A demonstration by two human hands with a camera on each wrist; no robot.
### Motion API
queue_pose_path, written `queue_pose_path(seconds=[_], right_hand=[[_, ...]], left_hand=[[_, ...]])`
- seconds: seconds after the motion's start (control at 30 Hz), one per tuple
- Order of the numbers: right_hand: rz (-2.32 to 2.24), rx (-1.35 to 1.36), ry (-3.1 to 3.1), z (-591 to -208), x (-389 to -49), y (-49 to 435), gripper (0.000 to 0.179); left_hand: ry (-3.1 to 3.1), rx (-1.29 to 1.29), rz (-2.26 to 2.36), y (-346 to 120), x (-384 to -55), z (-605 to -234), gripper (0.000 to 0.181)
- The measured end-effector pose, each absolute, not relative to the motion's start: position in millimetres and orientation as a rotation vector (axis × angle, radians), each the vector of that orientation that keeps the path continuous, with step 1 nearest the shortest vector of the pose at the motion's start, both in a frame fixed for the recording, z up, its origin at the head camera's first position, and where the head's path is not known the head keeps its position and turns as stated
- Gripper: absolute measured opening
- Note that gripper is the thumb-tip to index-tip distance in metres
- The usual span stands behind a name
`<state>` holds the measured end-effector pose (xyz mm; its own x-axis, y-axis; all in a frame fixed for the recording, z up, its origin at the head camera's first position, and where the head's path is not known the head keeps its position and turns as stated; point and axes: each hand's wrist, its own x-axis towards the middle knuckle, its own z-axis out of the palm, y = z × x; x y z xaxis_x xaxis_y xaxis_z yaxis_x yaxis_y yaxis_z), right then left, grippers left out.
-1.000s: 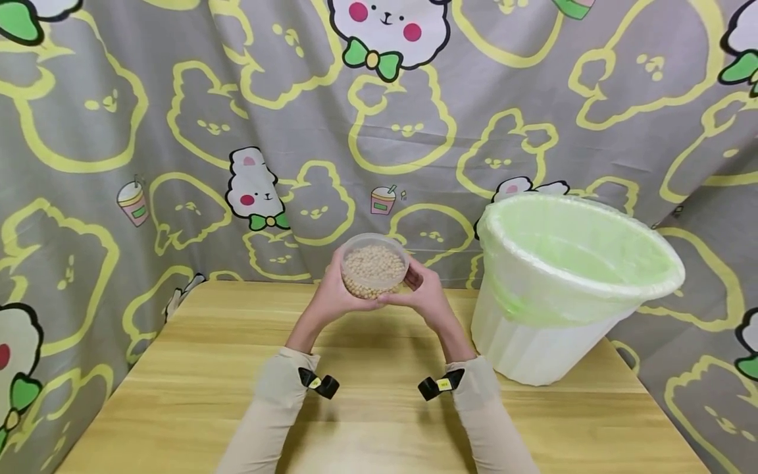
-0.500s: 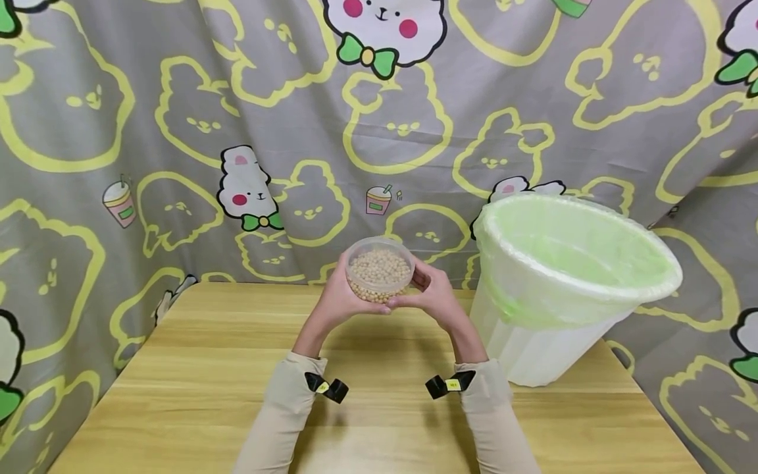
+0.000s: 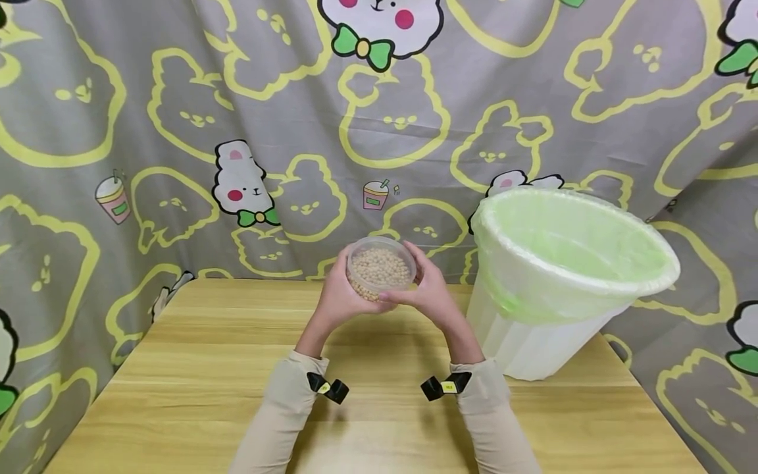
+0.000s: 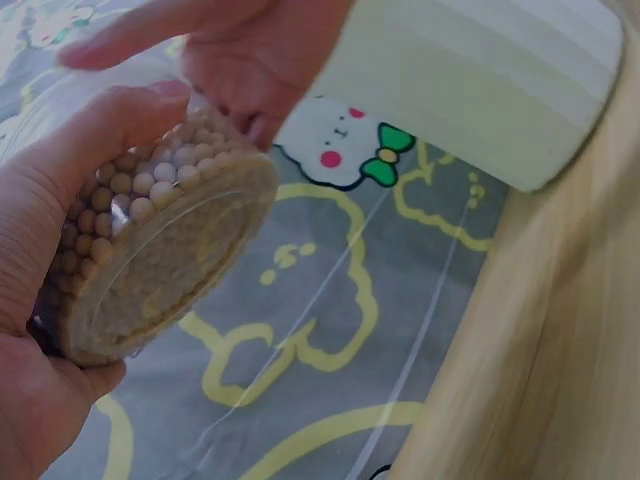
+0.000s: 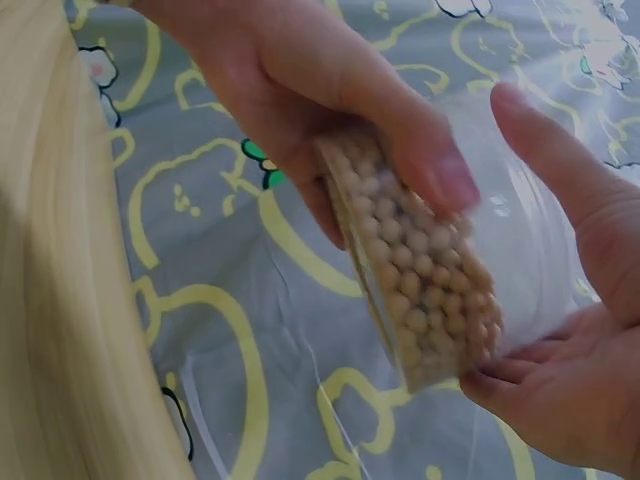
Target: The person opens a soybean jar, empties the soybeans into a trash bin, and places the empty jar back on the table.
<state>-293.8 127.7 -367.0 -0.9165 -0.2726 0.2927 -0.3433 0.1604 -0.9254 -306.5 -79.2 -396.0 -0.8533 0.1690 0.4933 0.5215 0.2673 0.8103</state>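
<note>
A clear round plastic tub [image 3: 380,266], part filled with small pale tan balls or beans [image 5: 425,265], is up above the far part of the table. On its left side, my left hand [image 3: 340,293] grips it, with the thumb along the near wall and fingers beneath and behind. My right hand [image 3: 428,289] is curled about the other side. Its thumb [image 5: 545,140] reaches along the clear upper wall, while its fingers touch the tub's far side. Some fingertips of both hands are hidden behind the tub. In the left wrist view, the tub's flat base [image 4: 175,255] faces the camera.
A large white bin [image 3: 533,336] with a pale green liner [image 3: 568,237] stands on the wooden table [image 3: 201,368] at the right, close to my right forearm. A grey curtain [image 3: 284,118] with cartoon animals hangs behind the table.
The head view has shifted a little. My right hand has changed its hold: its index finger is higher by the tub's rim and its thumb has moved slightly left. The left hand keeps its grip.
</note>
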Motion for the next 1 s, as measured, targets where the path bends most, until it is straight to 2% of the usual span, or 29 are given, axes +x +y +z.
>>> queue_pose_path(seconds=[0.13, 0.33, 0.6, 0.83, 1.0], right_hand=[[1.793, 0.501, -2.400, -366, -291, 122, 0.122], [1.696, 0.464, -2.403, -364, -287, 120, 0.120], [1.603, 0.541, -2.341, -362, -285, 120, 0.115], [1.580, 0.790, -2.369, -363, -289, 133, 0.107], [1.582, 0.732, -2.452, -362, -288, 134, 0.109]], left_hand=[[-2.270, -0.580, -1.563, -73, -303, -395, 0.124], [-2.312, -0.584, -1.564, -69, -298, -394, 0.126], [-2.287, -0.700, -1.578, -74, -299, -393, 0.126], [-2.268, -0.925, -1.700, -88, -304, -390, 0.118], [-2.283, -0.843, -1.656, -87, -302, -391, 0.120]])
